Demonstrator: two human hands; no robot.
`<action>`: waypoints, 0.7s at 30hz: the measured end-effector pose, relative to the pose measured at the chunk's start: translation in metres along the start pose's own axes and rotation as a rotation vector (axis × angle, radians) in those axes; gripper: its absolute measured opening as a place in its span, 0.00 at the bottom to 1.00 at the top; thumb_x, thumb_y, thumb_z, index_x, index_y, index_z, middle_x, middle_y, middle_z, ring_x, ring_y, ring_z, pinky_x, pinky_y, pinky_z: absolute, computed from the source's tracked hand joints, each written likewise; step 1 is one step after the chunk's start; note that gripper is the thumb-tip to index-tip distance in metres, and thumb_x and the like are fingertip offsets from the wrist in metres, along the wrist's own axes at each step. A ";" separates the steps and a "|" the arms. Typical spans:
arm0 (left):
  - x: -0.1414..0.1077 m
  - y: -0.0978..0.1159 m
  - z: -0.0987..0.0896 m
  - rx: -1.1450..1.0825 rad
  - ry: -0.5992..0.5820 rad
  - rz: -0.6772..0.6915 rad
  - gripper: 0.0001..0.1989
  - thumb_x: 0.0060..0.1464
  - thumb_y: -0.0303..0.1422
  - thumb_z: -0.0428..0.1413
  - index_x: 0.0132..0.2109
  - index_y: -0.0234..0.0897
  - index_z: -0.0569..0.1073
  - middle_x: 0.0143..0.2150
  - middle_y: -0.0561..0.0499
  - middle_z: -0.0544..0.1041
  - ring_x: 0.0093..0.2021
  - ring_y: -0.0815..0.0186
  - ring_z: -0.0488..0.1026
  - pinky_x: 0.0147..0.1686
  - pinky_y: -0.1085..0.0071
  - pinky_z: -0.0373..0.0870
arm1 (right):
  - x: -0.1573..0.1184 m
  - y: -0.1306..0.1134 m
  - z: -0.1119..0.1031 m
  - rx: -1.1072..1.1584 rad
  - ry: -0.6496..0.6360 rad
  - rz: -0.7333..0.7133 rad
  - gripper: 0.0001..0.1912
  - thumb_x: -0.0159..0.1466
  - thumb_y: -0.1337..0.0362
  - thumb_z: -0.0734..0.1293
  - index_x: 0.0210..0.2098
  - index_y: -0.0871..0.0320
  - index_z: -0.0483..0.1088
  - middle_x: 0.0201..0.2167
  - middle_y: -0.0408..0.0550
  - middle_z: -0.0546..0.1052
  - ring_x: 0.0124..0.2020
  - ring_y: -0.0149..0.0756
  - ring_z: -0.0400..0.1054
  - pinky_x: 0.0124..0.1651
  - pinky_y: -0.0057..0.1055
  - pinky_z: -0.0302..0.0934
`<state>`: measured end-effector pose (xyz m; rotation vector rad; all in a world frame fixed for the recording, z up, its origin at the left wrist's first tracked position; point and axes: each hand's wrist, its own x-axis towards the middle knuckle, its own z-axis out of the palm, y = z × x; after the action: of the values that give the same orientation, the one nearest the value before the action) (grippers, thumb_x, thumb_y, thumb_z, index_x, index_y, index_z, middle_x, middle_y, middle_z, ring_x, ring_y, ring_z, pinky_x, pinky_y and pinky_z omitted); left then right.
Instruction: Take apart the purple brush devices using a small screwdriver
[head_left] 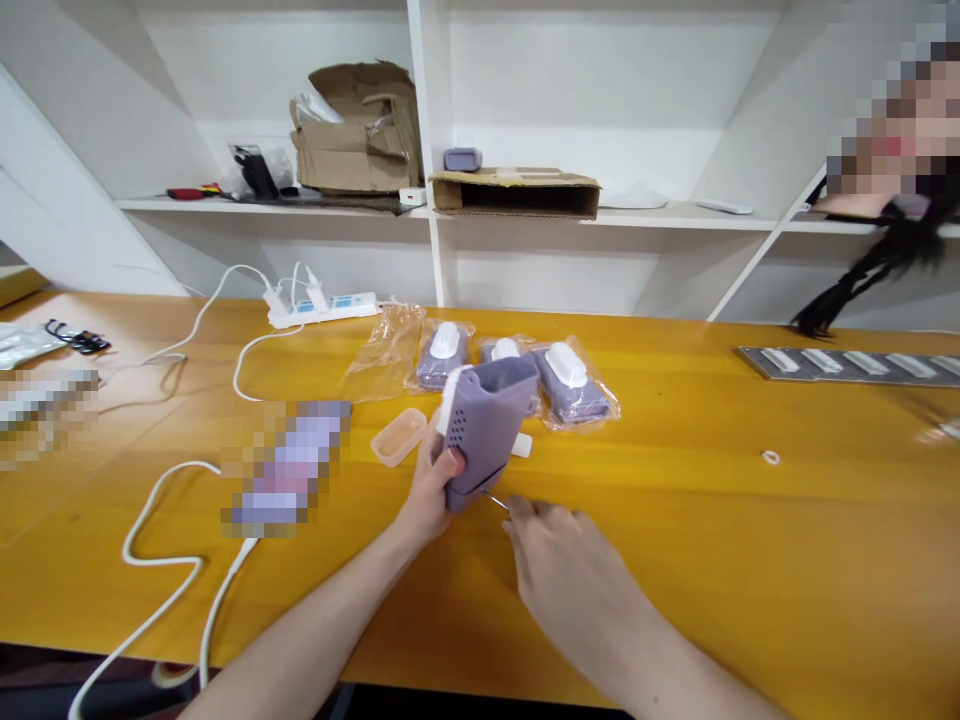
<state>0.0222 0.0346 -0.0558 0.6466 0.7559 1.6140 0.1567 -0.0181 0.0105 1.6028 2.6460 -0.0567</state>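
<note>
My left hand (431,485) grips a purple plastic housing (487,420) low on its left side, thumb on the front. The housing is tilted, its open end up, with small round holes on one side and a white bristled part (452,395) behind. A dark seam crosses its lower end. At that seam is the tip of a thin metal tool (496,500), whose other end is inside the closed fingers of my right hand (559,555); its handle is hidden. Behind the housing lie plastic-wrapped purple pieces with white tops (566,366).
A translucent peach tray (399,437) and a small white piece (522,445) lie near the housing. Left are a charging phone (292,465) and a power strip (330,308). A white ring (770,457) and metal strip (847,365) lie right. Another person's head shows upper right.
</note>
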 end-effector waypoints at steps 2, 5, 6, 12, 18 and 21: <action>0.000 0.001 0.004 -0.048 0.087 -0.068 0.27 0.35 0.48 0.62 0.42 0.36 0.73 0.36 0.47 0.79 0.43 0.54 0.74 0.44 0.60 0.68 | 0.000 -0.004 0.003 -0.042 0.017 0.012 0.15 0.57 0.80 0.58 0.40 0.62 0.69 0.29 0.53 0.76 0.26 0.43 0.73 0.24 0.32 0.57; -0.001 0.006 0.011 -0.103 0.149 -0.105 0.27 0.38 0.50 0.60 0.42 0.36 0.73 0.37 0.46 0.79 0.40 0.54 0.75 0.43 0.59 0.69 | 0.000 -0.008 0.010 -0.082 0.062 0.017 0.17 0.55 0.81 0.59 0.42 0.64 0.68 0.29 0.53 0.75 0.25 0.43 0.72 0.23 0.32 0.59; -0.002 0.008 0.014 -0.124 0.144 -0.098 0.26 0.40 0.51 0.58 0.42 0.36 0.73 0.37 0.46 0.79 0.40 0.53 0.76 0.42 0.59 0.69 | 0.000 -0.009 0.012 -0.092 0.087 0.014 0.17 0.56 0.80 0.59 0.42 0.64 0.68 0.29 0.53 0.75 0.24 0.43 0.72 0.23 0.33 0.59; -0.004 0.017 0.021 -0.213 0.081 -0.140 0.30 0.47 0.54 0.51 0.47 0.34 0.72 0.37 0.43 0.80 0.38 0.52 0.77 0.38 0.60 0.71 | 0.000 -0.013 0.016 -0.117 0.157 0.002 0.19 0.58 0.79 0.58 0.48 0.67 0.64 0.27 0.52 0.73 0.21 0.41 0.70 0.22 0.33 0.60; -0.009 0.015 0.022 -0.308 0.085 -0.229 0.32 0.48 0.56 0.49 0.47 0.34 0.73 0.41 0.43 0.79 0.38 0.54 0.76 0.37 0.61 0.72 | 0.000 -0.017 0.022 -0.197 0.274 0.035 0.19 0.57 0.78 0.58 0.49 0.69 0.64 0.26 0.54 0.73 0.21 0.40 0.69 0.23 0.34 0.60; -0.010 0.015 0.024 -0.303 0.069 -0.255 0.32 0.48 0.56 0.48 0.46 0.33 0.74 0.41 0.43 0.79 0.37 0.54 0.76 0.36 0.62 0.72 | 0.000 -0.019 0.026 -0.224 0.326 0.034 0.18 0.59 0.77 0.56 0.48 0.69 0.65 0.25 0.54 0.73 0.20 0.39 0.69 0.23 0.33 0.59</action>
<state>0.0328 0.0261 -0.0292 0.2661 0.6007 1.4806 0.1403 -0.0279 -0.0151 1.7042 2.7243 0.5272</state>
